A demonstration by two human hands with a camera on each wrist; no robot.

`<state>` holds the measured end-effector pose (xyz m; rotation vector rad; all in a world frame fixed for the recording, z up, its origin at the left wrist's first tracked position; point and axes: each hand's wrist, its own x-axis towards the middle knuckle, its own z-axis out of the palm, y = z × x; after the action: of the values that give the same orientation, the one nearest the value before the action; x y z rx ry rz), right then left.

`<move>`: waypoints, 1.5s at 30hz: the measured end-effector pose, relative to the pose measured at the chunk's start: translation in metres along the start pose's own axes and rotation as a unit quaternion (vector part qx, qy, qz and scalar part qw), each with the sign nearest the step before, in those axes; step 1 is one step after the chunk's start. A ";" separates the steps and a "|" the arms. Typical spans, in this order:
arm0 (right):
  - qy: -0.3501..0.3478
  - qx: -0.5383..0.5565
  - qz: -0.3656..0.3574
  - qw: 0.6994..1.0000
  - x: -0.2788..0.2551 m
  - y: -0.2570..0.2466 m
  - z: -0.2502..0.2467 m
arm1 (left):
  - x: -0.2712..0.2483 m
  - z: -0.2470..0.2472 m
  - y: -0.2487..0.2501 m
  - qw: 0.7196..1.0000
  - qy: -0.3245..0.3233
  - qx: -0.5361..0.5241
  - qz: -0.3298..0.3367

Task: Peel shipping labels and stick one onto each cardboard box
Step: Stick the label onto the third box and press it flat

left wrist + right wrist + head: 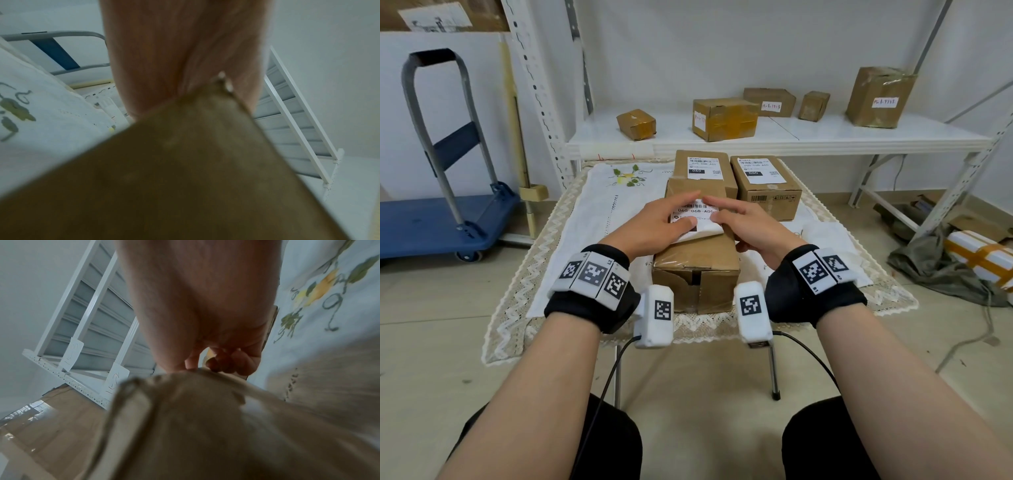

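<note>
A long cardboard box (697, 263) lies lengthwise on the small table in front of me. On its top sits a white shipping label (697, 213) with a barcode; the label's near edge looks slightly lifted. My left hand (659, 217) lies flat on the label's left part, fingers straight. My right hand (734, 219) touches the label's right edge with the index finger stretched out. Both wrist views are filled by a blurred palm, left hand (185, 56) and right hand (205, 305), over the box (205, 162) (205, 426).
Two labelled boxes (702, 171) (765, 183) stand just behind on the embroidered tablecloth (602, 212). White paper (822, 236) lies at the table's right. A white shelf (808, 137) behind carries several small boxes. A blue trolley (431, 219) stands left; bags and parcels (976, 253) lie right.
</note>
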<state>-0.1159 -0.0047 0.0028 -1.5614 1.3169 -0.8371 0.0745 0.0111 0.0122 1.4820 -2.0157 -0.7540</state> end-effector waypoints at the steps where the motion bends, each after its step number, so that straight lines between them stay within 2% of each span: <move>1: -0.001 -0.002 0.001 1.000 0.000 0.000 0.001 | 0.001 0.000 0.000 1.000 -0.008 0.000 0.000; 8: -0.003 -0.039 -0.017 0.999 -0.002 -0.003 0.003 | -0.004 -0.004 0.001 0.999 -0.040 -0.009 0.004; 19: -0.063 -0.053 -0.006 0.997 -0.016 -0.002 -0.009 | -0.018 -0.013 0.009 0.996 -0.055 -0.061 -0.035; 36: -0.083 -0.017 0.008 0.996 -0.018 0.005 -0.016 | -0.021 -0.026 -0.006 0.994 -0.034 -0.084 -0.055; 41: -0.061 0.020 -0.001 0.998 -0.017 0.005 -0.017 | -0.021 -0.027 -0.007 0.995 -0.014 -0.092 -0.046; 45: -0.033 0.022 -0.019 0.999 -0.016 0.005 -0.017 | -0.020 -0.024 -0.004 0.995 0.030 -0.085 -0.035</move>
<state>-0.1364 0.0077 0.0056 -1.5698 1.2176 -0.8256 0.0991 0.0260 0.0241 1.4651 -1.8149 -0.8770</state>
